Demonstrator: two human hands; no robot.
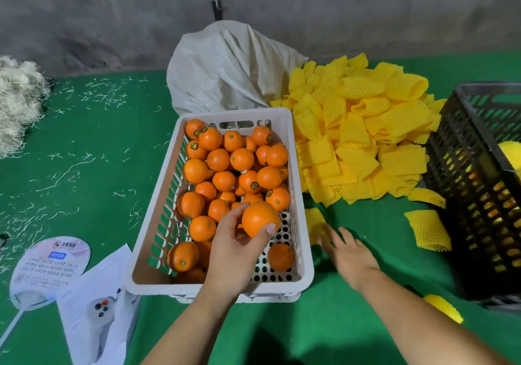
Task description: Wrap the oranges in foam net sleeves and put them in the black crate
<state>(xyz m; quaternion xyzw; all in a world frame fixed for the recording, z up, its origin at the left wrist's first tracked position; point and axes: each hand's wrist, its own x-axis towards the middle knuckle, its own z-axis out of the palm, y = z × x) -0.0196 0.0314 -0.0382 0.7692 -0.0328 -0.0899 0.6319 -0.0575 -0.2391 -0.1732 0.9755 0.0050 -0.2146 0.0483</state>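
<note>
Green cloth covers the table, strewn at the far left with pale shredded straw; near the left edge lie a round paper hand fan and a white leaflet. Over the near end of the white plastic crate, the left hand reaches in from below, palm turned up, thumb and fingers curled round one orange held just above the rest. Loose oranges fill most of that crate, several with small round stickers. Behind it slumps a white woven sack. Right of the crate, the right hand lies palm down, fingers straight and spread, gripping nothing, its fingertips touching a single yellow foam net sleeve on the cloth. Farther off spreads a heap of foam net sleeves, with a stray one near the black crate at the right edge. Yellow-wrapped fruit shows inside it, and another wrapped piece lies on the cloth beside its near corner.
</note>
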